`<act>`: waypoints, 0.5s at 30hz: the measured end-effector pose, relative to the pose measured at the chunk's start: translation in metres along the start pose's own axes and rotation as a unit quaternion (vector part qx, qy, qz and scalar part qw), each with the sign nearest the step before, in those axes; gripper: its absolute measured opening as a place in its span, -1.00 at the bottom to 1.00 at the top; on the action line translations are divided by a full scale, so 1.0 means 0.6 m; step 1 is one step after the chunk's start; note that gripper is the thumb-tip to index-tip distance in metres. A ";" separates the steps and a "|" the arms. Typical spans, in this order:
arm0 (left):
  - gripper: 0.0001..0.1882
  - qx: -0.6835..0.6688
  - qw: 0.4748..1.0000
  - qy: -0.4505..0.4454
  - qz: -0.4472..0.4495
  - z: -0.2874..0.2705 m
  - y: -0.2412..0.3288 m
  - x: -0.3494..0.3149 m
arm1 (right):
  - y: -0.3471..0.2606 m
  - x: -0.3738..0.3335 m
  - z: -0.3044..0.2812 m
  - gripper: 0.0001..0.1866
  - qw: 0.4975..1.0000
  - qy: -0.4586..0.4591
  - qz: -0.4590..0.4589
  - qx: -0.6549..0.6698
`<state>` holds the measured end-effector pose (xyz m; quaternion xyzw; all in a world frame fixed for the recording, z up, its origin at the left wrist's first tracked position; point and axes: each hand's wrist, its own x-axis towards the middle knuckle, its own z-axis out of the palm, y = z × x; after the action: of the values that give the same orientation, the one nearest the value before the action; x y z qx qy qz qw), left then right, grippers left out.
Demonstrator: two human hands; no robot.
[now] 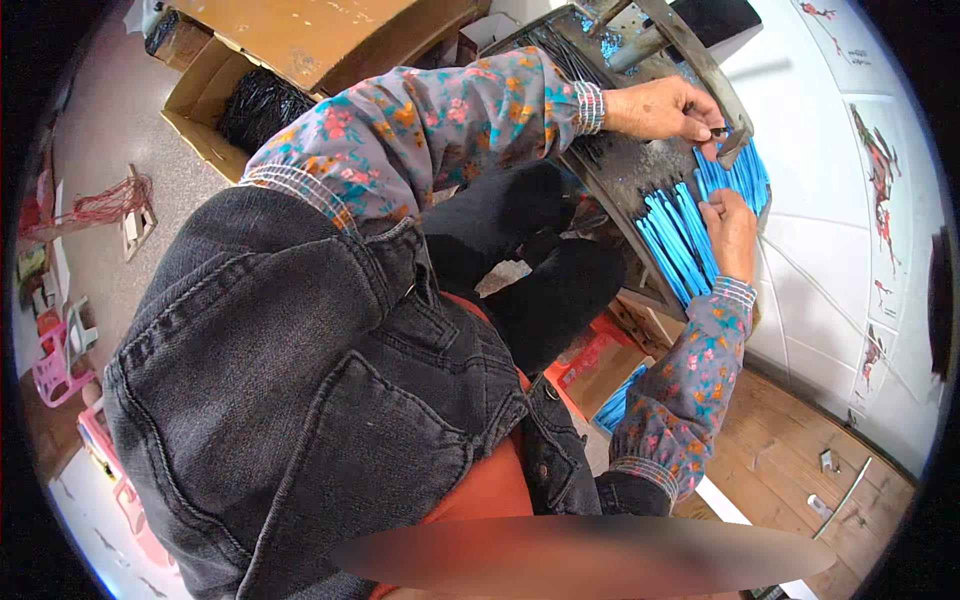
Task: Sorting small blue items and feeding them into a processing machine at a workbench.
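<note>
At the upper right my left hand [660, 108] is closed, thumb and fingers pinching a small dark piece [718, 131] over the worktable. My right hand [732, 228] lies just below it, its fingers curled in at the thin blue sticks; what they grip is hidden. One bundle of blue sticks [740, 172] lies between and beyond my hands. Another group of blue sticks [675, 240], with dark upper ends, rests on the table left of my right hand.
The dark metal worktable [625, 175] carries thin black rods [570, 55] and a machine part with a bar [640, 45]. A cardboard box [205, 105] holds black strands. Below the table, an orange-red box [600, 350] stands near more blue sticks. A white wall borders the right.
</note>
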<state>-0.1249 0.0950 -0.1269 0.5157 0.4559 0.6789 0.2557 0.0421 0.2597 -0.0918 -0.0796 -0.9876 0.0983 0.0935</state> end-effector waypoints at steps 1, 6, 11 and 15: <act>-0.80 -0.022 1.000 -0.003 -0.012 0.001 -0.002 0.000 | 0.003 0.002 -0.002 -0.90 0.999 -0.032 0.006 -0.015; -0.82 -0.016 1.000 0.020 -0.011 0.005 -0.003 0.007 | -0.004 0.002 -0.012 -0.89 0.996 -0.050 0.003 -0.073; -0.80 -0.050 0.996 0.065 -0.038 0.011 -0.005 0.006 | -0.052 0.021 -0.034 -0.92 0.923 0.094 0.166 0.335; -0.76 -0.049 0.996 0.059 -0.042 0.014 -0.004 0.007 | -0.080 0.030 -0.027 -0.94 0.873 0.090 0.172 0.447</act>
<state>-0.1190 0.1023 -0.1264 0.4422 0.4575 0.7183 0.2815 0.0215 0.2193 -0.0629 -0.2066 -0.7963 0.5361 0.1893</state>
